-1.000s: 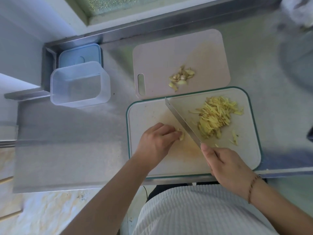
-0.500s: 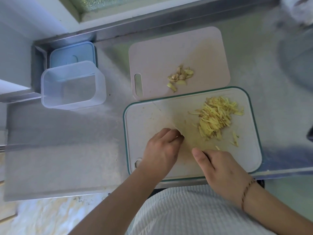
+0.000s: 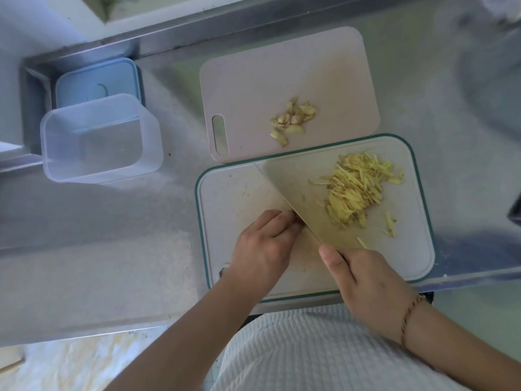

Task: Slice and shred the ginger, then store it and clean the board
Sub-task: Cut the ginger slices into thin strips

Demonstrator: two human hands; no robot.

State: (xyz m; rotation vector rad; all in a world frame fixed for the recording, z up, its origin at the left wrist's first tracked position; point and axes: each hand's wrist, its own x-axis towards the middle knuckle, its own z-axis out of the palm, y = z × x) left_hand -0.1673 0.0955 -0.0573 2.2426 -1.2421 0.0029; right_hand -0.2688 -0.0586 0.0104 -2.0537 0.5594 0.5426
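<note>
Across the steel counter (image 3: pixel 93 249), lower right of frame | green-rimmed cutting board (image 3: pixel 417 249) nearest the body for chopping | clear container (image 3: pixel 98 139) open at upper left, awaiting storage | cleaver (image 3: pixel 298 193) gripped by right hand (image 3: pixel 366 280) | shredded ginger (image 3: pixel 358 190) heaped right of blade, clear of cutting | left hand (image 3: pixel 265 246) curled, pinning a mostly hidden ginger piece against the blade.

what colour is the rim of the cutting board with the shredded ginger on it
Teal green, round the white cutting board, clearest in the head view.
</note>
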